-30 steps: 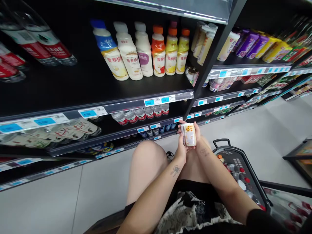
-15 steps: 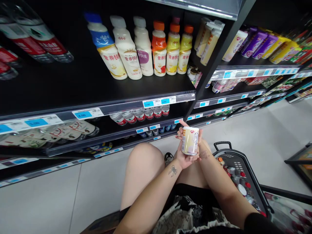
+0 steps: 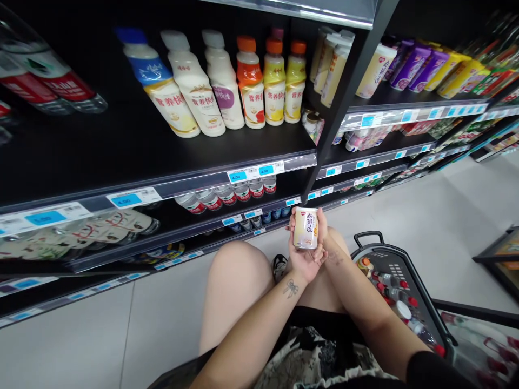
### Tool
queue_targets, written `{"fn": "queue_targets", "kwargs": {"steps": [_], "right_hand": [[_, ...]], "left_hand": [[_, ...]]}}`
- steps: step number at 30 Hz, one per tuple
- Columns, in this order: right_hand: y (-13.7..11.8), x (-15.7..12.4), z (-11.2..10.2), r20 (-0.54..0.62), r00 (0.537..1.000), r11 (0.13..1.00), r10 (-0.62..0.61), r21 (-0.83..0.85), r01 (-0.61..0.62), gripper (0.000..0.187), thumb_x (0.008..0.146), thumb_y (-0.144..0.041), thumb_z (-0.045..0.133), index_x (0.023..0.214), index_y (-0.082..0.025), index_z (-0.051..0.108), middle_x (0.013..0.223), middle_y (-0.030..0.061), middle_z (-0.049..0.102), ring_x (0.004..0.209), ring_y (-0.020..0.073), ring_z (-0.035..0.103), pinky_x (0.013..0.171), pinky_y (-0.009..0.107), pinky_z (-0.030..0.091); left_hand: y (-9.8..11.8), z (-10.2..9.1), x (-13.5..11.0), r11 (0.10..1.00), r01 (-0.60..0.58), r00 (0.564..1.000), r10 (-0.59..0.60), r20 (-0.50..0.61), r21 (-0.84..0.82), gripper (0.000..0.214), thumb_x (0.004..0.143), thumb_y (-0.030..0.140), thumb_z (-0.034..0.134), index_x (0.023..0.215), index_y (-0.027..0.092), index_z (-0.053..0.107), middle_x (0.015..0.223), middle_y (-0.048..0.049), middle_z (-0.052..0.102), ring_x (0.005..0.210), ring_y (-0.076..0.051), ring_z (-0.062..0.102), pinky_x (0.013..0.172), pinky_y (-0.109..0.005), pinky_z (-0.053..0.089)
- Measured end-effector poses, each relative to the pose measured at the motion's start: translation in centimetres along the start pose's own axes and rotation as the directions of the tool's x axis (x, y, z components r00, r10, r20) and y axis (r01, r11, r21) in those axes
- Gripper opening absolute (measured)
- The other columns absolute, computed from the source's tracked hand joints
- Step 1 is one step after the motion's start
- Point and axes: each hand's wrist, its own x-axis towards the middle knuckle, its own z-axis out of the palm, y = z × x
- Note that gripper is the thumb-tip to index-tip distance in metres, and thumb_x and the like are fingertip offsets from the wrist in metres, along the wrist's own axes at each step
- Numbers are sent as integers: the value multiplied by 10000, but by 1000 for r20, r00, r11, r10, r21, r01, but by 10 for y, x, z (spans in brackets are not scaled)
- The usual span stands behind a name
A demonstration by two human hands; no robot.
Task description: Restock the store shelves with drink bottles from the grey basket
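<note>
Black shelf [image 3: 81,146]: row of drink bottles [image 3: 229,92]. Left hand [image 3: 304,263]: fingers gripping a pale yellow can [image 3: 305,231]. Can: upright, label showing, between both hands. Right hand [image 3: 323,229]: fingers curled round the can's right side. Dark basket [image 3: 427,297]: red-capped bottles [image 3: 399,295] inside.

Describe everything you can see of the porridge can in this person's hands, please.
The porridge can is a rounded, cylindrical container with a white rim and a smooth, pale-yellow side fading to whitish. Dark characters, 好粥道, run down its front, with a red logo near the top and an orange patch at the right edge. Whether it is metal or plastic, I cannot tell. It is roughly upright near the knees. The left hand touches its left side and the right hand its right.
</note>
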Motion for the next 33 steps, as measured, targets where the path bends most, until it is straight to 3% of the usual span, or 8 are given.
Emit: {"fn": "queue_targets", "kwargs": {"steps": [4,11,20,26,33], "right_hand": [[-7,0,3,-40,997,997,61,-34,-62,692,834,-829,438,995,-178,610,767,82,687,829,276,685,657,385,595],[-12,-1,6,-89,994,997,61,-36,-65,690,915,-769,369,1024,-141,634,788,75,690,792,231,656,635,340,569],[-7,-4,8,-160,987,998,31,-47,-39,407,991,-505,597,1152,-134,643,1056,63,675,882,176,666,783,351,591],[-6,-4,9,-195,981,998,22,-61,-35,369,989,-443,624,1194,-136,634,1116,73,667,939,192,669,807,369,603],[-7,-4,9,-208,978,997,13,-76,-30,367,991,-459,617,1155,-132,644,1062,63,676,892,177,670,782,353,600]], "left_hand": [[-4,-5,2,1000,3,1000,-4,16,10,831,863,785,236,703,96,673,432,22,373,394,-83,236,622,-290,500],[-9,-7,2,999,-34,999,34,-14,10,772,857,768,265,707,118,654,506,2,463,385,-62,250,610,-287,491],[-11,-7,3,998,-28,1000,27,8,62,764,834,790,274,670,140,639,432,12,401,373,-79,256,588,-288,470],[-12,-6,3,998,-30,1000,30,-1,52,813,842,796,217,670,127,646,429,20,379,366,-71,229,574,-281,457],[-12,-6,4,998,-29,999,31,-32,64,784,810,831,306,663,137,640,424,18,407,346,-79,288,575,-295,454]]}}
